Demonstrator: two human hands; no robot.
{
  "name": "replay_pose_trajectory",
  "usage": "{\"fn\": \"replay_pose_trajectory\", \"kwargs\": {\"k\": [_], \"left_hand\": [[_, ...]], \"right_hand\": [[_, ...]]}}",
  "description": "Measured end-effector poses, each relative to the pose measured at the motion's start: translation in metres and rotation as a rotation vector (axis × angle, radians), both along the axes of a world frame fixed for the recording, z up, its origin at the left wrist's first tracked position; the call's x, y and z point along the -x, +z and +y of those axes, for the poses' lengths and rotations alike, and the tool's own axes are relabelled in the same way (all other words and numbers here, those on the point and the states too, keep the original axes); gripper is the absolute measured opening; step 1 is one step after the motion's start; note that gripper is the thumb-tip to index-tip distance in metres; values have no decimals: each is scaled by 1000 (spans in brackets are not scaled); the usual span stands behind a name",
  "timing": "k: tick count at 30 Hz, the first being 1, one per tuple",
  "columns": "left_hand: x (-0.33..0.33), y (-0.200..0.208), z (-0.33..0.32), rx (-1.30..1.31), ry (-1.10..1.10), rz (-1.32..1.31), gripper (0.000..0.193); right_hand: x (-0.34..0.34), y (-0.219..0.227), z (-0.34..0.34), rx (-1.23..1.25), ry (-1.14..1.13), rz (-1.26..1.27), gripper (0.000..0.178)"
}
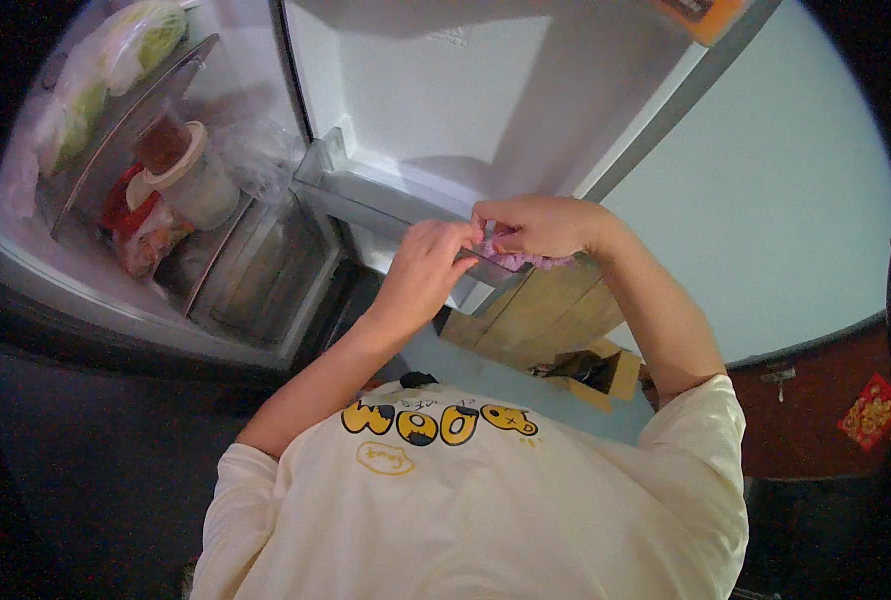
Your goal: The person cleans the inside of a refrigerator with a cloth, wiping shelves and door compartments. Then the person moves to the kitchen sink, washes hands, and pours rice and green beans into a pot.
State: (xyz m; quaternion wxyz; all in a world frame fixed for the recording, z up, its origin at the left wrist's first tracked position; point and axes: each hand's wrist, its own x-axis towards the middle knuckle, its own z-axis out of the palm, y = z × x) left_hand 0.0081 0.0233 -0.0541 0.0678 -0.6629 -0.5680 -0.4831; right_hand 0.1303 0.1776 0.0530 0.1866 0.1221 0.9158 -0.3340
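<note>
A fluffy pink cloth is bunched under the closed fingers of my right hand. It lies against the outer end of the clear door shelf of an open fridge. Close by on the left, my left hand grips the rim of that shelf, thumb toward me and fingers curled over the edge. The fingertips of both hands nearly meet. The white inner door panel rises behind them. Part of the cloth is hidden by my right hand.
Left, the fridge holds wrapped cabbage, a lidded plastic tub, a red bag and a clear drawer. Below the door stand a cardboard box and an open carton. A reddish-brown cabinet is at right.
</note>
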Motion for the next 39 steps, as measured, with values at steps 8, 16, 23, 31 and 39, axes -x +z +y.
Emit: {"fn": "replay_pose_trajectory", "kwargs": {"k": [8,16,23,31,39], "left_hand": [[4,-5,-2,26,-5,-20,36],[0,4,-3,16,-14,-2,36],[-3,-5,2,21,4,-24,35],[1,-4,-5,61,-34,-7,47],[89,-41,-31,-73,578,-410,126]], "right_hand": [[-1,11,-17,-413,243,45,14],[13,18,-18,-486,283,-184,18],[-5,8,-26,-933,114,-35,10],[1,20,-16,-226,42,148,16],[71,-18,-31,353,-213,19,20]]}}
